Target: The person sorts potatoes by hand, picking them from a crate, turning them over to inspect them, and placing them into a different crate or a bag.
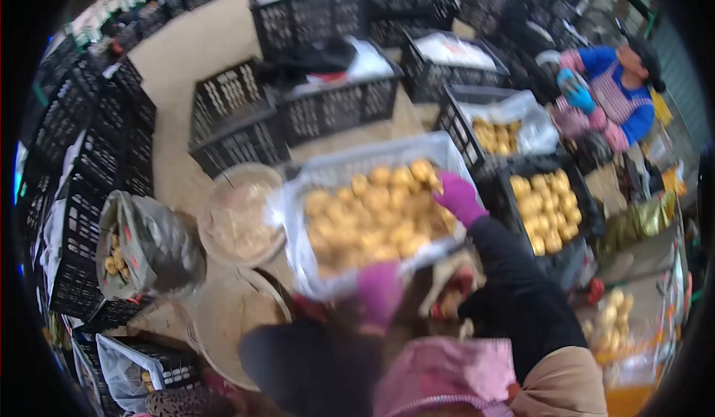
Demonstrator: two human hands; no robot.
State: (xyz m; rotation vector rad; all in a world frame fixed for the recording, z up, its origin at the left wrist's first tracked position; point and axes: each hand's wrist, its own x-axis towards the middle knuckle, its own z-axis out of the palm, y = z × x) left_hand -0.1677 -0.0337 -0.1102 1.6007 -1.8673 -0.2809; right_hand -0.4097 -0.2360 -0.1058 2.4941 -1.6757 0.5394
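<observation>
A crate (456,156) lined with white plastic stands in front of me, full of round yellow-brown potatoes (369,216). At its right side my right hand (462,198), in a purple glove, has its fingers closed around a potato (433,181) at the edge of the pile. My left hand (378,292), also purple-gloved, is at the crate's near edge. It is smeared by motion, so its fingers do not show clearly.
Two round tubs (242,249) (216,320) and a grey bag (160,246) stand left. More potatoes fill a black-lined crate (592,212) on the right. Black crates (339,108) line the far side. A seated person (625,97) in blue gloves is at upper right.
</observation>
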